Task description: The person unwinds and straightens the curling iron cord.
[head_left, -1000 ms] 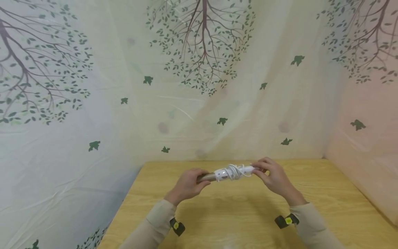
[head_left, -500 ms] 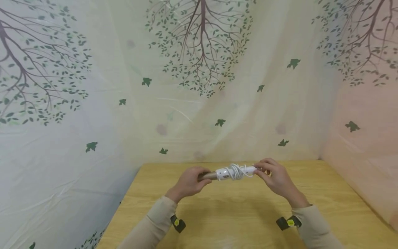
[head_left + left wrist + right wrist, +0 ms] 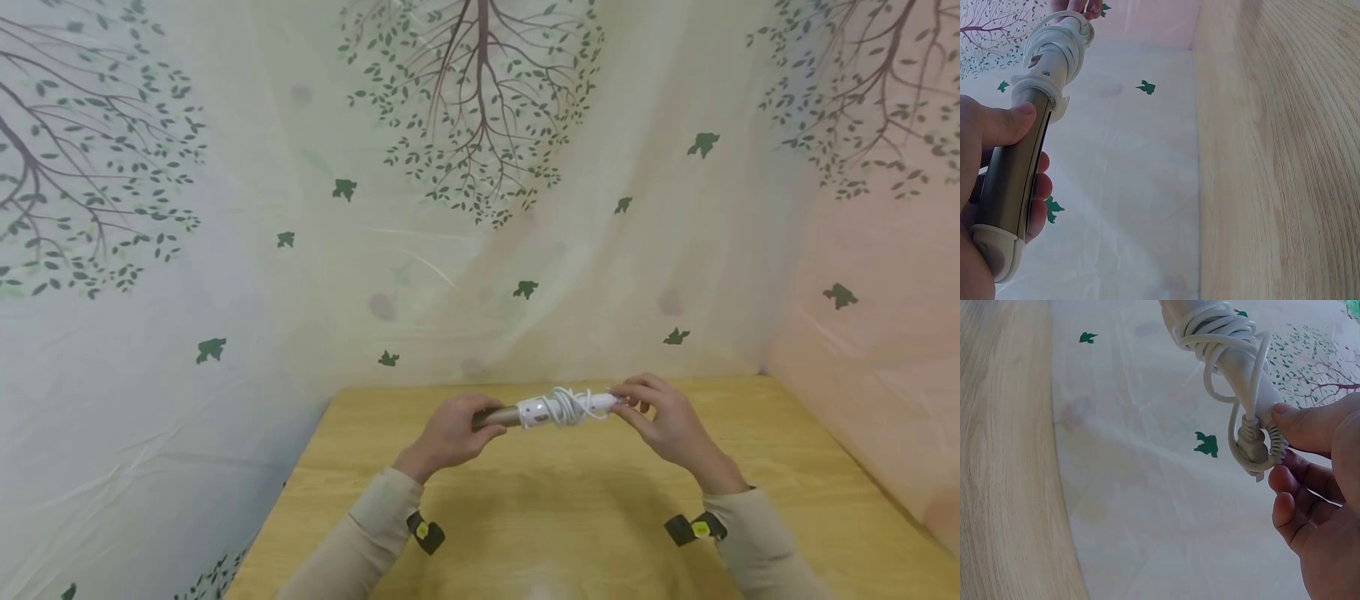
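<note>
A curling iron [image 3: 534, 412] with a gold-brown barrel [image 3: 1016, 156] and a white handle is held up above the table, nearly level. Its white power cord [image 3: 1216, 331] is wound several times round the handle. My left hand [image 3: 453, 433] grips the barrel, thumb on top and fingers curled beneath. At the other end my right hand [image 3: 667, 421] pinches the handle's tip, where the cord comes out, between thumb and fingers. Beside those fingertips, in the right wrist view, the plug [image 3: 1252, 440] hangs within a loop of cord.
Below the hands lies a wooden table [image 3: 540, 517]. A pale cloth [image 3: 420, 275] printed with trees and green birds hangs behind it and along both sides. Dark straps with yellow marks sit at both wrists.
Both hands keep their hold on the curling iron, which stays almost in place. The view has shifted slightly; the cord is still wound.
</note>
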Action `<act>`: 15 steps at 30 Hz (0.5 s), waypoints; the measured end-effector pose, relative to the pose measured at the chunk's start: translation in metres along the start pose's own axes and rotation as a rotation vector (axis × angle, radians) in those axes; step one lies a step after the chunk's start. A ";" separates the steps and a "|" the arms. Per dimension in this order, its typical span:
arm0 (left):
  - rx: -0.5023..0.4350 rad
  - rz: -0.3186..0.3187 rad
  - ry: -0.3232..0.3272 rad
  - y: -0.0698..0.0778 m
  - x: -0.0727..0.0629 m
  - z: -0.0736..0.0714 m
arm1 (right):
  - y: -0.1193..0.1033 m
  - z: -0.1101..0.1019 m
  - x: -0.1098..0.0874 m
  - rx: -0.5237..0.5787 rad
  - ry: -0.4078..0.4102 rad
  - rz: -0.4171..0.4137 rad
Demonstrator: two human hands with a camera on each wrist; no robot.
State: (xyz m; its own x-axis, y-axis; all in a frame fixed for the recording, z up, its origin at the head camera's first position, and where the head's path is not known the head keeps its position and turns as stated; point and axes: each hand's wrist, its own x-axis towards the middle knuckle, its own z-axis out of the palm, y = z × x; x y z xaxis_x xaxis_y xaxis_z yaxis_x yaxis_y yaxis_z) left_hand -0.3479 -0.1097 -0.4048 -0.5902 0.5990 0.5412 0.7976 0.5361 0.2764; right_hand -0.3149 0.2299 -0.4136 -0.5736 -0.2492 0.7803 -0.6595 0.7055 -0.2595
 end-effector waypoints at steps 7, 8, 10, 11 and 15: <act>0.006 0.007 0.011 -0.004 -0.002 -0.002 | 0.002 -0.002 0.004 -0.001 -0.023 0.023; 0.003 0.009 0.012 -0.004 -0.002 -0.002 | 0.002 -0.002 0.004 0.001 -0.031 0.030; 0.000 0.010 0.010 -0.004 -0.003 -0.002 | 0.004 -0.002 0.003 0.006 -0.039 0.039; -0.002 0.008 0.008 -0.003 -0.003 -0.002 | 0.004 -0.002 0.003 0.008 -0.043 0.043; -0.006 0.003 0.010 -0.003 -0.004 0.000 | 0.007 -0.002 0.000 0.015 -0.048 0.058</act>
State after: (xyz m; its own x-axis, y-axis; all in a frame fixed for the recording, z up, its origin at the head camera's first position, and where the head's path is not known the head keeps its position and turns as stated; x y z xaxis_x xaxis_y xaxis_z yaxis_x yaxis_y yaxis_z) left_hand -0.3481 -0.1140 -0.4075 -0.5866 0.5944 0.5501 0.8001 0.5305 0.2799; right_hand -0.3187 0.2361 -0.4140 -0.6334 -0.2405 0.7355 -0.6317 0.7096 -0.3120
